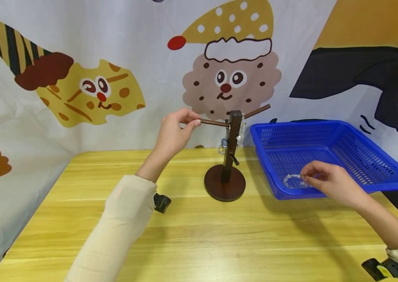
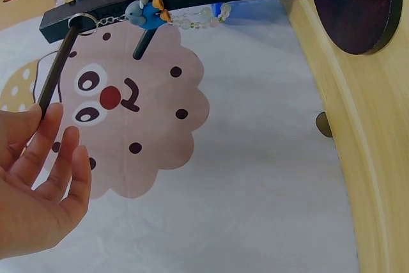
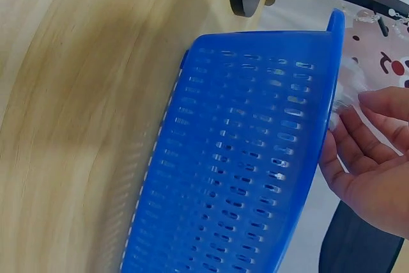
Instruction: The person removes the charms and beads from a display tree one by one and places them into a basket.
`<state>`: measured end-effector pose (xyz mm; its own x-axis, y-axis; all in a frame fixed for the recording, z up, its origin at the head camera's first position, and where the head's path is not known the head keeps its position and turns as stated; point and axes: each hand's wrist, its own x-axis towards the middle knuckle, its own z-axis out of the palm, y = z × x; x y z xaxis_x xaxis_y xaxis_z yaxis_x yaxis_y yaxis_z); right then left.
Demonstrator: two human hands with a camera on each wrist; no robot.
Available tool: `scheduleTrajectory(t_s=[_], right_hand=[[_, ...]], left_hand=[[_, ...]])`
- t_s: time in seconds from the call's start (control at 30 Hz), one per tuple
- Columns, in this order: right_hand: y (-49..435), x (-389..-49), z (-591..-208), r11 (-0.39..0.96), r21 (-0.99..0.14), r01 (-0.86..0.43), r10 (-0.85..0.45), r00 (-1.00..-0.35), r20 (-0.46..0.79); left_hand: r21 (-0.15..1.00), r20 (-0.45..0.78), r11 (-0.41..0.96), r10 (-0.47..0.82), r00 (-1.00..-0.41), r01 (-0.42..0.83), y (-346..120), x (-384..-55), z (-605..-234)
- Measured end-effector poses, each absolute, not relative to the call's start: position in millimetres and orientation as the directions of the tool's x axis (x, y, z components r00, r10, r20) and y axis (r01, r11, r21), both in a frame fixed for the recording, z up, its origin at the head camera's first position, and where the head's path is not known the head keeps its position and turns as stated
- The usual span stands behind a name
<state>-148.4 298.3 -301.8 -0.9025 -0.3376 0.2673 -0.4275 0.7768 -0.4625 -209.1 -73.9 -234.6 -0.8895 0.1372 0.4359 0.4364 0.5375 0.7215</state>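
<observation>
A dark wooden rack (image 1: 225, 188) with a round base and side pegs stands upright on the table. My left hand (image 1: 175, 131) pinches the outer end of its upper left peg (image 1: 213, 122) between thumb and fingertips. From that peg, close to the post, hangs a keychain with a blue figure (image 2: 144, 14) and pale beads. A clear beaded strand (image 1: 242, 131) hangs on the post's other side. Over the near rim of the blue basket (image 1: 371, 154), my right hand (image 1: 333, 182) pinches a clear beaded bracelet (image 1: 292, 177). In the right wrist view, the basket wall partly hides the bracelet.
The basket sits right of the rack, on the table's back right part. Behind the table (image 1: 199, 243) hangs a white cloth (image 1: 163, 78) printed with cartoon food figures. Shorter lower pegs (image 1: 234, 159) stick out of the post.
</observation>
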Motion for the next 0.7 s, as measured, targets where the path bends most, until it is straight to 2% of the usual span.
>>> scheduleTrajectory(t_s=[0.53, 0.7], right_hand=[[298, -150, -285, 0.796, -0.454, -0.401, -0.316, -0.914, 0.253], [295, -153, -279, 0.791, -0.436, -0.429, -0.339, -0.901, 0.271]], left_hand=[[0.732, 0.435, 0.521, 0.139, -0.89, 0.439, -74, -209, -236], [0.738, 0.435, 0.512, 0.139, -0.89, 0.44, -74, -209, -237]])
